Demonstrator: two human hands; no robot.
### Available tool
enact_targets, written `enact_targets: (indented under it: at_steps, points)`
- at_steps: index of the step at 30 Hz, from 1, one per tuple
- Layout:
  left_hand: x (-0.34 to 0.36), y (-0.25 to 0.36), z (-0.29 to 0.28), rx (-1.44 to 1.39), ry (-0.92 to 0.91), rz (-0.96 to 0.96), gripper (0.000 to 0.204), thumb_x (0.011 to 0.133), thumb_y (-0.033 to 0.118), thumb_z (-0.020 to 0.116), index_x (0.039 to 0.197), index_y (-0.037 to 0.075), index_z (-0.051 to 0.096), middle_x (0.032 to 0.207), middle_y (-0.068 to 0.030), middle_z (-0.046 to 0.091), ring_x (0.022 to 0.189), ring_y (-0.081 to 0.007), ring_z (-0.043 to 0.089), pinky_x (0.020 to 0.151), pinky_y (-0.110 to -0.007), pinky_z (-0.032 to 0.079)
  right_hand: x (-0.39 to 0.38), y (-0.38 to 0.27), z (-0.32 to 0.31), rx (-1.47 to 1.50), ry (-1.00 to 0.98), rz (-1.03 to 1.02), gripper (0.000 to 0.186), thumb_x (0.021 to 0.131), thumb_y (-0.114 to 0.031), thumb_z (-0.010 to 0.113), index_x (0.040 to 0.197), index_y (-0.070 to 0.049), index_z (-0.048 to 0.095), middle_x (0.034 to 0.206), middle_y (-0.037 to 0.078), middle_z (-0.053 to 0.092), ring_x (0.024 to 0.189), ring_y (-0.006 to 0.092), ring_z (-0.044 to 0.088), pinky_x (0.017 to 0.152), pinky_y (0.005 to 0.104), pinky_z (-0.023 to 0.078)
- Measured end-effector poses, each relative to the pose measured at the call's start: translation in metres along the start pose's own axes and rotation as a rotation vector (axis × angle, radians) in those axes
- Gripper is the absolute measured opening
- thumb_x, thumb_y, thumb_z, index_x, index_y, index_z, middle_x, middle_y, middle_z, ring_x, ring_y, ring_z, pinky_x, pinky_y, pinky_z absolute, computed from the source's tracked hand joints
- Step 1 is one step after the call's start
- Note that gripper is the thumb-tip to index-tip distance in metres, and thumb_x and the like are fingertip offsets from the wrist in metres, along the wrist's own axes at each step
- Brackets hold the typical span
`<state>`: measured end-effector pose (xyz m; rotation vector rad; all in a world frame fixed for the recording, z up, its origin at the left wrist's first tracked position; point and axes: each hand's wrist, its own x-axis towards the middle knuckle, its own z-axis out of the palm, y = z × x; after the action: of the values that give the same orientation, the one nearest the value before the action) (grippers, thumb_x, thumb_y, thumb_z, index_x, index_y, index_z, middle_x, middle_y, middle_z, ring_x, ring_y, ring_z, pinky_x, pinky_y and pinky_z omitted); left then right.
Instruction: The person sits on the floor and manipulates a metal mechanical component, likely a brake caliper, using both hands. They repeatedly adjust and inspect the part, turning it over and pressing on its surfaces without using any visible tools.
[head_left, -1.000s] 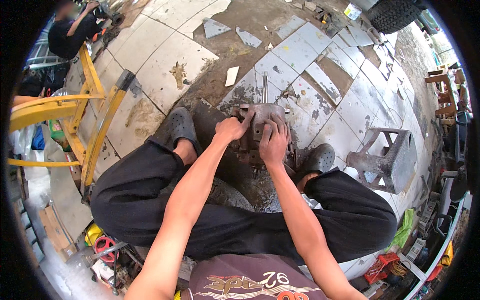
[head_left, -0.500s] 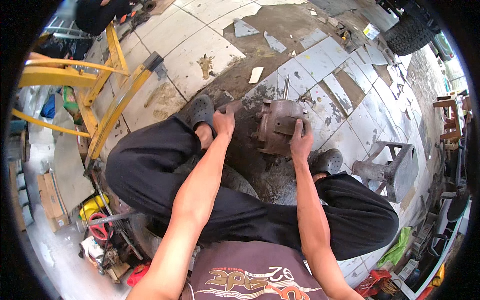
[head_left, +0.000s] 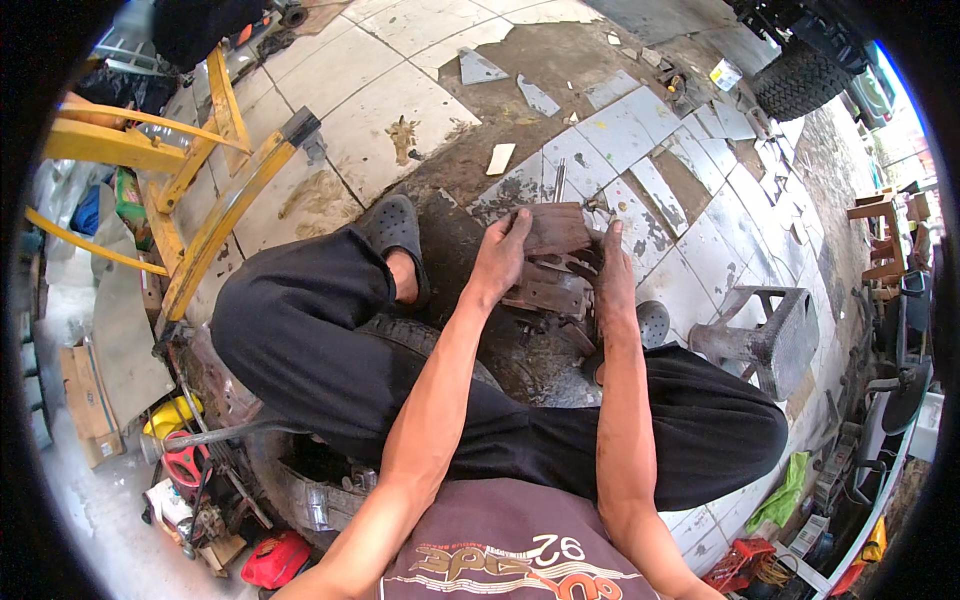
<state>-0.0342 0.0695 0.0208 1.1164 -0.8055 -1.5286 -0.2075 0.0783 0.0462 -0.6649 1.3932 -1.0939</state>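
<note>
Arms (head_left: 440, 390) stretch forward, palms facing inward! Left hand (head_left: 502, 262) clamps the left edge of a brown metal part (head_left: 555, 230), out between the grey clogs (head_left: 395, 232); right hand (head_left: 613, 275) flanks its right edge, fingers partly hidden, its hold impossible to tell.

Brown metal part (head_left: 552, 230) between left fingers (head_left: 519, 226) and right fingers (head_left: 612, 240)

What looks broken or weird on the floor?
Jagged tile pieces lie scattered on a bare brown patch near the top of the picture. That looks odd because the pale floor tiles to the left form neat rows.
</note>
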Motion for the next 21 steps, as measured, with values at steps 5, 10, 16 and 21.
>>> enact_targets:
  at_steps: [5, 10, 16, 21]
  points:
    - [0.001, -0.002, 0.005, 0.080, -0.028, 0.042, 0.050, 0.108, 0.040, 0.049, 0.118, -0.006, 0.065, 0.106, -0.0058, 0.070, 0.094, -0.0112, 0.061, 0.085, -0.030, 0.050, -0.018, -0.022, 0.004, -0.157, -0.078, -0.093, 0.041, 0.097, -0.029, 0.070, 0.116, 0.007, 0.069, 0.106, 0.010, 0.072, 0.095, 0.0161, 0.064, 0.086, 0.0311, 0.051]
    - [-0.003, 0.015, 0.010, 0.004, 0.074, 0.020, 0.037, 0.101, 0.031, 0.064, 0.109, -0.005, 0.071, 0.099, -0.0051, 0.072, 0.087, -0.0105, 0.063, 0.079, -0.028, 0.051, -0.022, -0.022, 0.004, -0.105, -0.029, -0.179, 0.030, 0.096, -0.020, 0.071, 0.111, 0.006, 0.071, 0.097, 0.007, 0.073, 0.087, 0.0133, 0.065, 0.080, 0.0278, 0.051]
    - [-0.009, 0.039, 0.013, -0.363, 0.087, -0.084, 0.028, 0.098, 0.020, 0.069, 0.114, -0.003, 0.071, 0.103, -0.0074, 0.073, 0.089, -0.0156, 0.069, 0.081, -0.032, 0.057, -0.034, -0.033, 0.009, -0.046, -0.037, -0.231, 0.026, 0.098, -0.019, 0.069, 0.111, 0.003, 0.071, 0.096, 0.004, 0.071, 0.087, 0.0102, 0.063, 0.080, 0.0263, 0.050]
    - [-0.010, 0.040, 0.014, -0.351, 0.053, -0.082, 0.034, 0.101, 0.025, 0.065, 0.118, -0.004, 0.068, 0.105, -0.0095, 0.072, 0.091, -0.0161, 0.069, 0.081, -0.034, 0.057, -0.033, -0.034, 0.004, 0.080, -0.051, -0.189, 0.025, 0.098, -0.018, 0.068, 0.113, 0.002, 0.070, 0.099, 0.005, 0.071, 0.089, 0.0107, 0.064, 0.081, 0.0266, 0.051]
